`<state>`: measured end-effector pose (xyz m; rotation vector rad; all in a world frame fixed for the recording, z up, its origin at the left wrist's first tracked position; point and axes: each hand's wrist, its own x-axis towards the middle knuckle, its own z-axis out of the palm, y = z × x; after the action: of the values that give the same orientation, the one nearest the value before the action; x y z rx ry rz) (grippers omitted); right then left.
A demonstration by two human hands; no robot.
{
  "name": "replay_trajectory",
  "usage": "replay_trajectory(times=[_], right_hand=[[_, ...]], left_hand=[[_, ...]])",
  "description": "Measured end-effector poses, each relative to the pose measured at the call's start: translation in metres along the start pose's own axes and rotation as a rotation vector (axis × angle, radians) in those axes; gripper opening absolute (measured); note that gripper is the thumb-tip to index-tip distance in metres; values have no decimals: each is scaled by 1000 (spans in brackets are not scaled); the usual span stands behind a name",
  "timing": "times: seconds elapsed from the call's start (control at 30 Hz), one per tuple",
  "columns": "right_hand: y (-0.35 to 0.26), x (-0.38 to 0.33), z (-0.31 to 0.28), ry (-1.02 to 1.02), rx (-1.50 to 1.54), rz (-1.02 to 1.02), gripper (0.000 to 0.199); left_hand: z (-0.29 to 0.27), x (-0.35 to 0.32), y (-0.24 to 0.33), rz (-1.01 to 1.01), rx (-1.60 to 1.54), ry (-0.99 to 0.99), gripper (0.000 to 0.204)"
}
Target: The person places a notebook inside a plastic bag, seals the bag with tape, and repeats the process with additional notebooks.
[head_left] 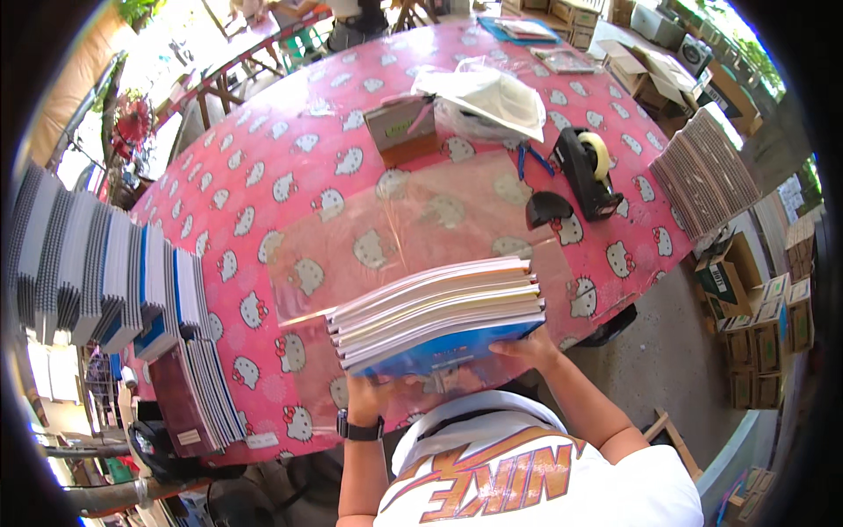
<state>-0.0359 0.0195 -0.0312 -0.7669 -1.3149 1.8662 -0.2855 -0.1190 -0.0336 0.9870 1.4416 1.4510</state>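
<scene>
Between my two hands is a thick stack of notebooks (439, 303) with a bright blue cover facing me and white, yellow and orange edges layered behind it. My left hand (367, 395), with a dark watch at the wrist, grips the stack's lower left end. At its lower right corner my right hand (529, 350) is closed on it, thumb on the blue cover. The fingers under the stack are partly hidden. Beneath and beyond it lies a large clear plastic sheet or bag (395, 211) on the pink patterned table cover (250, 250).
A black tape dispenser (587, 171), blue-handled pliers (534, 161) and a rounded black object (549, 210) lie at right. Farther back are a small box (400, 130) and white plastic (487, 98). Notebook piles (88, 255) line the left edge; another pile (707, 171) stands at right.
</scene>
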Motion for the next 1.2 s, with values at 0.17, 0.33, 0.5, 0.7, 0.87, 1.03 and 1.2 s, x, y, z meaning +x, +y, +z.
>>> replay_trajectory(times=[0.17, 0.33, 0.5, 0.7, 0.87, 1.03, 1.2], right_hand=[[15, 11, 10, 68, -328, -193, 85], [7, 30, 14, -163, -101, -376, 88], [15, 26, 15, -87, -192, -218, 77], [71, 27, -29, -127, -890, -319, 56], [-14, 25, -4, -156, -567, -432, 111], [-131, -9, 27, 146, -939, -938, 118], [-169, -11, 37, -410, -1319, -260, 109]], left_hand=[[-20, 18, -9, 603, 716, 14, 71], [-9, 30, -8, 266, -97, 65, 53], [-13, 26, -18, 131, -91, 33, 50], [-15, 22, -50, 233, 209, 10, 37], [-23, 17, -50, 224, 127, 10, 39], [-20, 26, -50, -118, 42, -64, 45], [-12, 32, -48, 130, -11, -8, 51]])
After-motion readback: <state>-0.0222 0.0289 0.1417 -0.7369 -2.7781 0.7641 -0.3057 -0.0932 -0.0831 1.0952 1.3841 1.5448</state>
